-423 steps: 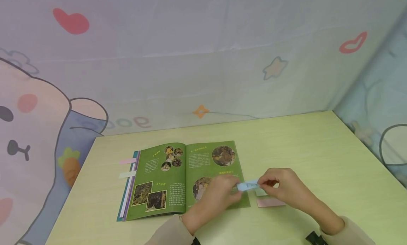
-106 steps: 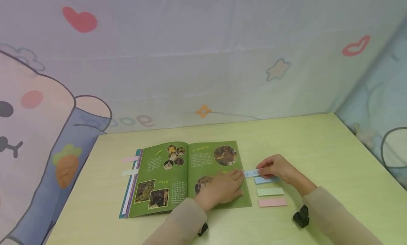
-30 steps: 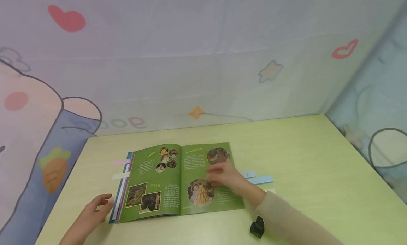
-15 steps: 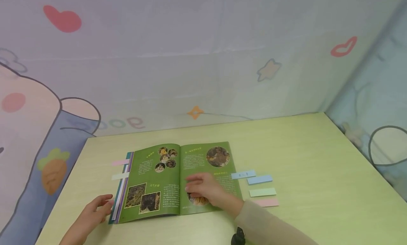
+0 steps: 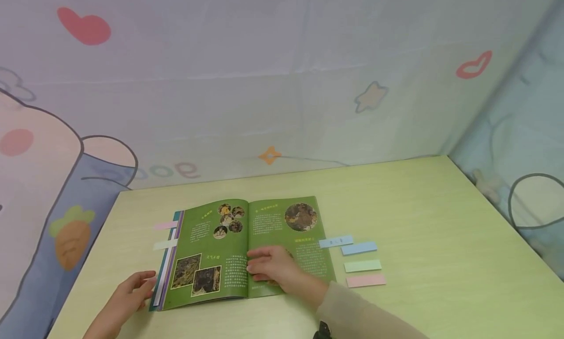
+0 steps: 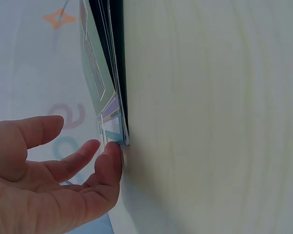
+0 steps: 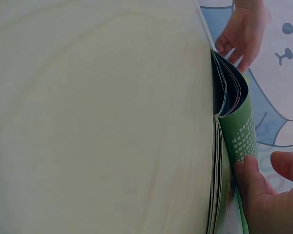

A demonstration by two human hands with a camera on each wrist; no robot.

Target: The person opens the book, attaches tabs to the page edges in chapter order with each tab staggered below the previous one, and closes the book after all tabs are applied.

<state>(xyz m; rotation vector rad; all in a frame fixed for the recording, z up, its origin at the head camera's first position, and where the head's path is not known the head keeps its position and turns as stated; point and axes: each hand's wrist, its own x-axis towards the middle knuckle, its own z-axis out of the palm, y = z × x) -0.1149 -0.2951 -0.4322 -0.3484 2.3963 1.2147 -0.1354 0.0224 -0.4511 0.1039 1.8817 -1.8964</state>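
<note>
Booklet (image 5: 246,248) lies open on table (image 5: 440,221), near the left front. Right hand (image 5: 273,269) rests flat on the lower right page, fingers straight, gripping nothing; left hand (image 5: 128,297) is relaxed and open, fingertips touching the booklet's left page edges by the corner, seen close in the left wrist view (image 6: 110,156). Best to press lightly near the spine and steady that left edge so pages stay flat. Blue tab (image 5: 336,241) sticks out from the right page; three loose strips (image 5: 362,265) lie beside. Versus half a second ago, right hand has slid slightly left and nearer the front edge; left hand unchanged
</note>
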